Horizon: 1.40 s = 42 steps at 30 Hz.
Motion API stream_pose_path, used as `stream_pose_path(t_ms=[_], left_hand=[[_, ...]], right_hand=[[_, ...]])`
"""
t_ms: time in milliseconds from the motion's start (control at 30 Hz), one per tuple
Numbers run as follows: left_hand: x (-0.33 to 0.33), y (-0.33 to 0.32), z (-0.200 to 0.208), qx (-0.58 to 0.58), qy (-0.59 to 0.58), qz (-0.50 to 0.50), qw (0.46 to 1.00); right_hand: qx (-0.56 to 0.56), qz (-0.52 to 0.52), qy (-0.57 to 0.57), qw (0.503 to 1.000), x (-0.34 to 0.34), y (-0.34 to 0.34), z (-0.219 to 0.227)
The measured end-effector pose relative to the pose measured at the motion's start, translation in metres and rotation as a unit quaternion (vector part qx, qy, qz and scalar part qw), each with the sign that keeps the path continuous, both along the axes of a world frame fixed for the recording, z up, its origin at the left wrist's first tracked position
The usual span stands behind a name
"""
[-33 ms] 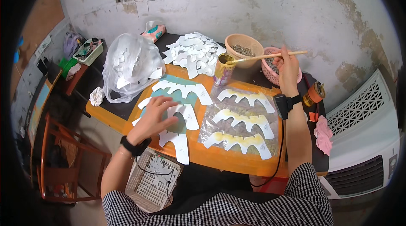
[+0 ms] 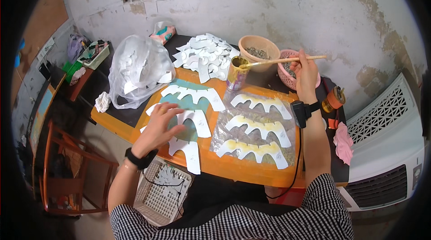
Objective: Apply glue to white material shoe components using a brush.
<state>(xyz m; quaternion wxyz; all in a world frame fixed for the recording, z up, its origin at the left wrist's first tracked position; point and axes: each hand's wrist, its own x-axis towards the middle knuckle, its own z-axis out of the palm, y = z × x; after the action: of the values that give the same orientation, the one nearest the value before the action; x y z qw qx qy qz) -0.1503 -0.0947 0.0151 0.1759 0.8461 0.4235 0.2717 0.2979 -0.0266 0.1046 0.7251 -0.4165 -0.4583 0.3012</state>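
My right hand pinches the wooden handle of a brush, held nearly level. The brush's tip meets the rim of a yellow-smeared tin. Fingers spread, my left hand is over arched white cutouts and partly hides them; whether it touches them I cannot tell. The uncovered far cutout and near cutout lie plain on the orange and teal board. To their right, three similar cutouts with yellow along their upper edges, one being the nearest, rest on a clear plastic sheet.
Behind the board are a full plastic bag, a heap of white cutouts, a peach bowl and a pink basket. An amber jar and pink cloth lie right. Below stands a beige crate.
My left hand has shifted very slightly down and to the left over the white cutouts. My right hand, the brush and the tin look the same.
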Motion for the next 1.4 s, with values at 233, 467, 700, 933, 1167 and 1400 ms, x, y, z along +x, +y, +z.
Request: stream_pose_path(t_ms=[233,467,700,933,1167,1400], left_hand=[[-0.044,-0.055,-0.033,0.053,-0.028,0.184,0.981],[-0.046,-0.068,-0.059,0.106,0.026,0.186,0.976],[-0.047,-0.067,-0.083,0.167,-0.055,0.228,0.958],[-0.040,-0.064,-0.099,0.194,-0.090,0.271,0.939],[-0.040,-0.062,-0.106,0.185,-0.123,0.264,0.938],[-0.040,-0.063,-0.108,0.189,-0.141,0.275,0.932]], right_hand=[[-0.009,0.119,0.127,0.985,-0.010,-0.009,-0.027],[-0.058,0.211,0.040,0.975,-0.118,-0.062,-0.021],[-0.022,0.274,-0.146,0.950,-0.201,-0.092,-0.049],[0.001,0.280,-0.178,0.943,-0.232,-0.092,-0.068],[-0.006,0.266,-0.195,0.944,-0.238,-0.085,-0.074],[-0.038,0.260,-0.193,0.945,-0.236,-0.095,-0.077]])
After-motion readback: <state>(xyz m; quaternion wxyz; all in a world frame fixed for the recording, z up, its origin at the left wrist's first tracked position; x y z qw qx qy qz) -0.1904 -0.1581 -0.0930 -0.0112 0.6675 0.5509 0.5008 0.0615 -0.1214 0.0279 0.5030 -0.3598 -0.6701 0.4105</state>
